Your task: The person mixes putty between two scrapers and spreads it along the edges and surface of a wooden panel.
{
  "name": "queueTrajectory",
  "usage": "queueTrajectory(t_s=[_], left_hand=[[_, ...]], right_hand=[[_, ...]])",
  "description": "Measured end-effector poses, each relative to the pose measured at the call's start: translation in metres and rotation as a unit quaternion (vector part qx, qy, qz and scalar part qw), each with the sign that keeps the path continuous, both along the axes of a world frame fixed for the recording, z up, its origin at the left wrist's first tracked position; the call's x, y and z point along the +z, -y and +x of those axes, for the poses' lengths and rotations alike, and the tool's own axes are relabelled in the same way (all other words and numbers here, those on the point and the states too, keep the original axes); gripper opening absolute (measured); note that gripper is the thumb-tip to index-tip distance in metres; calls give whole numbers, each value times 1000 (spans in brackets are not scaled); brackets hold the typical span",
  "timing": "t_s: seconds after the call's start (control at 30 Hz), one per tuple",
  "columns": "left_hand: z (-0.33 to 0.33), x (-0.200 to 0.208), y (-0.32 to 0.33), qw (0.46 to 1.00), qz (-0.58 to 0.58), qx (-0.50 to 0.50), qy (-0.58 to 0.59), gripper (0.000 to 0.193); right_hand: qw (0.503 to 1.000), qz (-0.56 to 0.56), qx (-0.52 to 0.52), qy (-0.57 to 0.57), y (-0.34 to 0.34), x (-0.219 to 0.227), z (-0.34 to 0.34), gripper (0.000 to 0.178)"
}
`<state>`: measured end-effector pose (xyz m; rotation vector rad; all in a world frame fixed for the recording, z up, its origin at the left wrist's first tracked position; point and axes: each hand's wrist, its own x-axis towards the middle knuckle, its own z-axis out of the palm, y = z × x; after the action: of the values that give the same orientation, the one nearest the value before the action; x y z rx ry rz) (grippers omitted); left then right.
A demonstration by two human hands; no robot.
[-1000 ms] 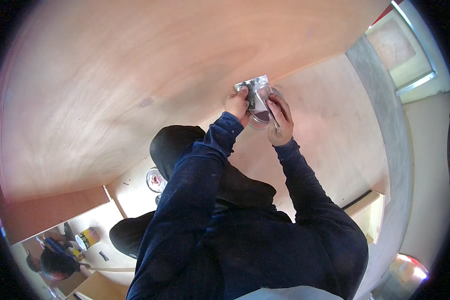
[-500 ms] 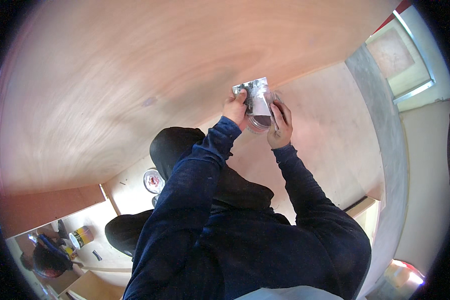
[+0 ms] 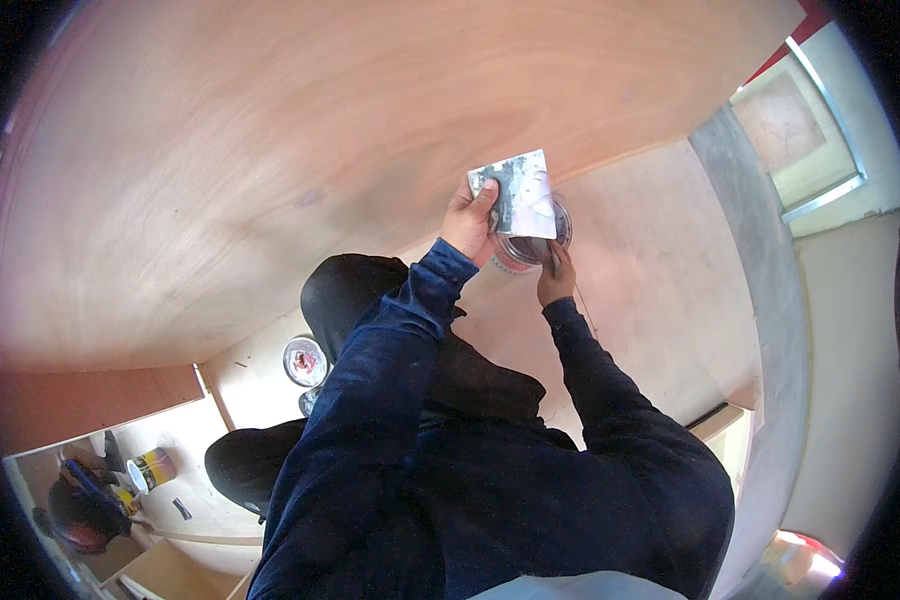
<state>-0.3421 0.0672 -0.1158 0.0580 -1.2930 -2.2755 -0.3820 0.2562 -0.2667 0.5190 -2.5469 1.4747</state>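
Note:
My left hand is closed on a square metal plate, thumb lying across its face. Grey smears mark the plate near the thumb. Right below the plate, a round tub with a dark inside stands on the pale board and is partly covered by it. My right hand is closed at the tub's near right side, gripping a scraper. Only a short dark piece of that scraper shows; its blade is hidden behind the plate or in the tub.
A large upright wooden panel fills the left and far side. Beside my knee stands a round can with reddish residue. A yellow-and-black bucket lies farther left, near a small dark tool. A grey strip runs along the right.
My right hand has come down from the plate's right edge to the tub below it, taking the scraper along. The plate has shifted slightly, leaving its face less covered.

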Motion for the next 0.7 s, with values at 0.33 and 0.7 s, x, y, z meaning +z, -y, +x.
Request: queueTrajectory(t_s=[0.33,0.7], left_hand=[[74,88,23,961,224,138,82,16],[238,70,41,901,213,367,-92,19]], right_hand=[[968,-237,-23,82,-14,61,-26,29],[928,-109,357,1,119,352,95,32]])
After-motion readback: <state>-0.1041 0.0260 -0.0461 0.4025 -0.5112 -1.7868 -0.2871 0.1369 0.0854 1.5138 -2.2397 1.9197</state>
